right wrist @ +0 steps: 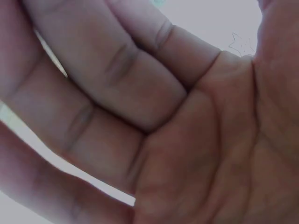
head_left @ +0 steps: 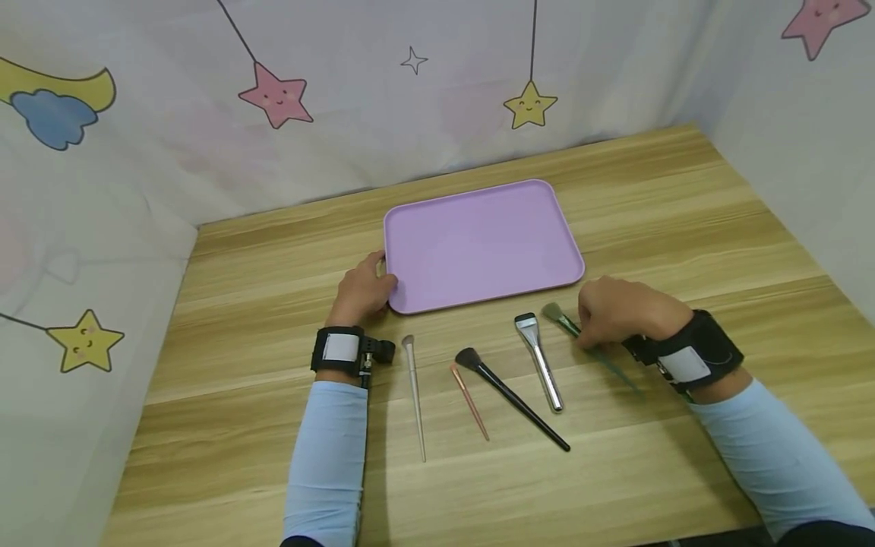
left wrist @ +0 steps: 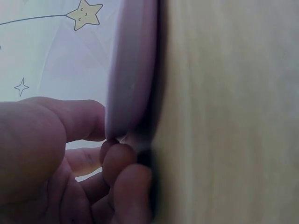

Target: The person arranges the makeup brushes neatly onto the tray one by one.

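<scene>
I judged the room first, on a clock face centred on the tray (head_left: 481, 247). At twelve, a narrow strip of table (head_left: 273, 304) lay between its far rim and the back edge, where the curtain (head_left: 383, 144) rose. At three, I had a broad stretch of wood out to the right edge; at nine, another ran past the left hand (head_left: 362, 292) to the left edge. The near side was tighter: the heads of the green brush (head_left: 566, 325) and the silver brush (head_left: 541, 366) lay near the tray's near rim.

The tray was shallow and pale purple, with rounded corners and a low lip, its flat floor showing from rim to rim. I had the left hand at eight, pinching it narrowly, thumb over the rim, other fingers at the outer edge.

The right hand (head_left: 625, 308), at four, gripped the green brush between thumb and fingers. That brush slanted, soft greenish head toward ten, handle tip toward four; I could not tell whether it was off the wood. From the right wrist, curled fingers and palm hid it.

At five lay the silver brush, dark-tipped and shiny. The black brush (head_left: 513, 396) lay near six, handle toward four; the small pink brush (head_left: 470, 403) at six; the slim white brush (head_left: 415, 395) at seven.
</scene>
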`<state>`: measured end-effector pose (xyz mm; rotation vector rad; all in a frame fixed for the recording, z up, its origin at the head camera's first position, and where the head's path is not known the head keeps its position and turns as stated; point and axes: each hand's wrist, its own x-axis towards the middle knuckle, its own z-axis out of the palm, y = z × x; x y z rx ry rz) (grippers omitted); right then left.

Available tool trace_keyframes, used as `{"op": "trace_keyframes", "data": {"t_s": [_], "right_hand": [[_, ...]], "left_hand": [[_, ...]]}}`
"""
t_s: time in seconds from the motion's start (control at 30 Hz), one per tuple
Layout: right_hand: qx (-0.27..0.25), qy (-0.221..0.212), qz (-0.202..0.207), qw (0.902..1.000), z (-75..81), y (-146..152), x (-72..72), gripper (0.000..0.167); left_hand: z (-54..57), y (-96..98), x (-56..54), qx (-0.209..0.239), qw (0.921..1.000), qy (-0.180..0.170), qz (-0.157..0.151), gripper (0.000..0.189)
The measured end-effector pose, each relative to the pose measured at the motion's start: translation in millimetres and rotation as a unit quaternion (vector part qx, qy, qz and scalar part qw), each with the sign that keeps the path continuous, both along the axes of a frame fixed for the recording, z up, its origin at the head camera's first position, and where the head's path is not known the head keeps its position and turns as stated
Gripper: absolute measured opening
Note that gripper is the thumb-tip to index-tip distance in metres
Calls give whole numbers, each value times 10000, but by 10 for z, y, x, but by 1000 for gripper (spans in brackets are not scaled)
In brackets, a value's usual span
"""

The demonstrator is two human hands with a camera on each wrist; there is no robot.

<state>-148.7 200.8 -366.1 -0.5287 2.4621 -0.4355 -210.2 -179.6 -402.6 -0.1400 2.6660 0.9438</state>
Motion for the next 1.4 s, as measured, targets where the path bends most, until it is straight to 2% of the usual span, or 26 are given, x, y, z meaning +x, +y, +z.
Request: {"op": "trace_keyframes", "data": {"t_s": [0.27,0.63,0.87,1.1,1.4], "right_hand": [[-441,295,-112,9985,2,38,-33,14],[-912,228,-320,9951,42,65,-76,14],[-884,838,-465,9915,37,48,-117,17],[-1052,1151,-838,9842,54,37,-163,19],[-1331,1729,-1066,9701,47,45,-175,20]], "left_hand": [[-20,-6,-1,59,9999,75,67,64],[-9,-3,-4,57,9999,138,49,62],[-22,-1,-6,-21,9999,141,40,62],[-18,-8,-9,25,9999,109,67,63],[-29,-14,-12,110,9998,104,125,63]]}}
